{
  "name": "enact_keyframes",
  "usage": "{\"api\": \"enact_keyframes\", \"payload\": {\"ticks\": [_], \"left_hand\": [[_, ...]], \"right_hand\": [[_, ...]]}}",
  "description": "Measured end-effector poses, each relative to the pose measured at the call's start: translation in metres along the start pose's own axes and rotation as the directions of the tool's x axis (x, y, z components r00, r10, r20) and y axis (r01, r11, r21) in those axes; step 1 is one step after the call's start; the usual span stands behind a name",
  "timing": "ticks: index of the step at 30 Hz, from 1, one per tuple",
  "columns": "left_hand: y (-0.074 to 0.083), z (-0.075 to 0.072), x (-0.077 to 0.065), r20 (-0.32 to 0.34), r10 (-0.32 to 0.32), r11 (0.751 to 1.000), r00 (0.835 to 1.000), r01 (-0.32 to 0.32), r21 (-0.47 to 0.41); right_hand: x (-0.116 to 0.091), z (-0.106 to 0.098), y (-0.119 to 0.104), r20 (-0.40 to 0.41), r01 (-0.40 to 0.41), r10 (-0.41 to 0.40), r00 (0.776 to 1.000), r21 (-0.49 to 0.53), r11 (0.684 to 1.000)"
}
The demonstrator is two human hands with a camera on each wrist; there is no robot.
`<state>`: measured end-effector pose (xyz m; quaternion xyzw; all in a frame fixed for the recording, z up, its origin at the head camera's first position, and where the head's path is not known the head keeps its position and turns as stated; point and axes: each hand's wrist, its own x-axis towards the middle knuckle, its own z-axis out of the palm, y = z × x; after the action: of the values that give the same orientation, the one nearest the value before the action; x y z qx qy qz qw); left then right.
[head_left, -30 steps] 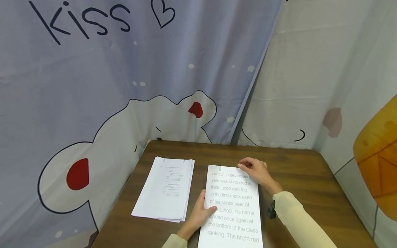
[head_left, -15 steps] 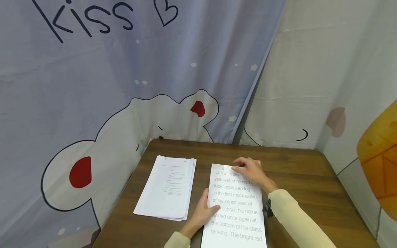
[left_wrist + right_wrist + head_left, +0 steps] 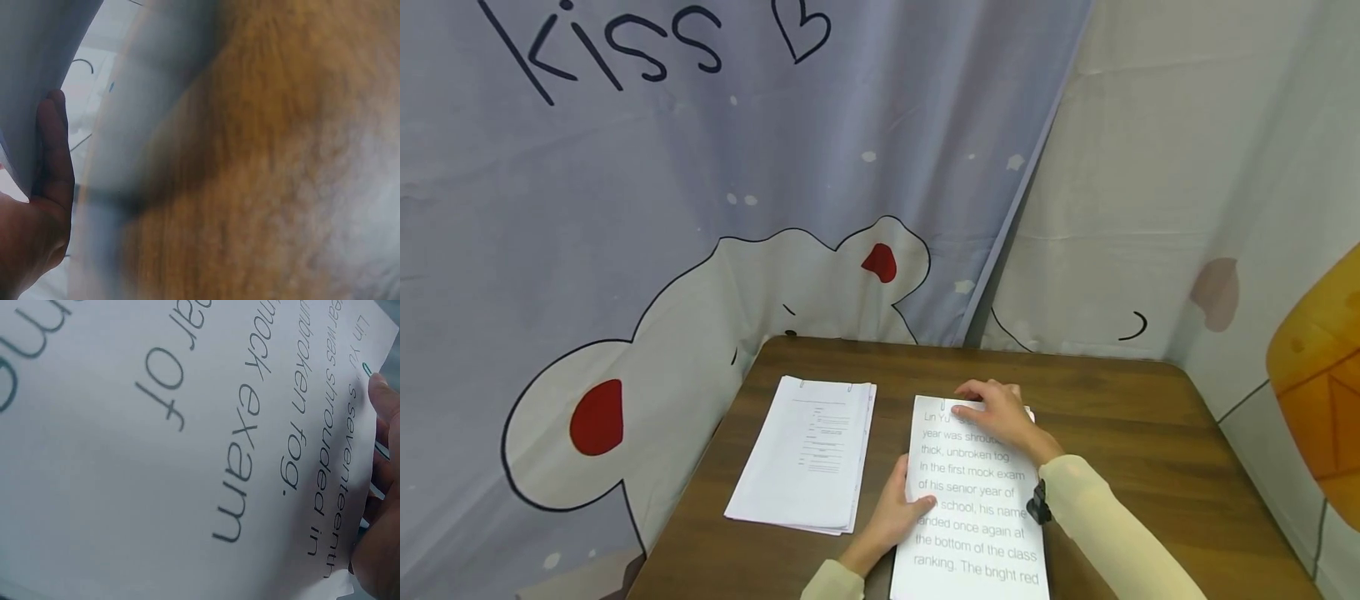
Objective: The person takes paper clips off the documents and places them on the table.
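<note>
A stack of white paper [image 3: 973,500] printed with large grey text is held up over the wooden table, its underside visible in the left wrist view. My left hand [image 3: 897,510] grips its left edge, thumb on the front and fingers behind, as the left wrist view also shows. At the top edge, my right hand [image 3: 1000,417] pinches the sheets with the thumb in front, close to a paper clip [image 3: 942,404]. In the right wrist view that green paper clip [image 3: 367,369] shows right at the thumb tip. Thin dark green lines appear between the fingers behind the edge.
Left of the held stack, a second paper stack [image 3: 805,467] with small print lies on the brown wooden table [image 3: 1135,467], two clips at its top edge. Patterned curtains [image 3: 662,167] hang behind and beside the table.
My right hand has slid left along the top edge, from near the right corner towards the paper clip. The left hand keeps its grip. The view has shifted slightly.
</note>
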<state>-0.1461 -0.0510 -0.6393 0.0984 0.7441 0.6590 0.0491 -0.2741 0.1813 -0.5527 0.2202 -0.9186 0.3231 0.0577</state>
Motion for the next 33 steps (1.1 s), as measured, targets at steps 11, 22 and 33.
{"api": "enact_keyframes", "payload": {"ticks": [11,22,33], "left_hand": [[-0.002,0.003,-0.001,0.005,-0.01,1.0,1.0,0.01,-0.017],[-0.001,0.006,0.0,0.014,-0.002,0.999,1.0,0.002,-0.044],[-0.001,0.008,-0.001,0.024,0.01,0.997,1.0,-0.008,-0.078]], "right_hand": [[0.003,0.008,-0.006,0.018,0.008,-0.01,1.0,0.07,0.998],[0.004,0.01,-0.014,0.032,-0.033,0.029,0.999,0.134,0.99],[0.006,0.012,-0.019,0.07,-0.098,0.084,0.994,0.215,0.972]]}}
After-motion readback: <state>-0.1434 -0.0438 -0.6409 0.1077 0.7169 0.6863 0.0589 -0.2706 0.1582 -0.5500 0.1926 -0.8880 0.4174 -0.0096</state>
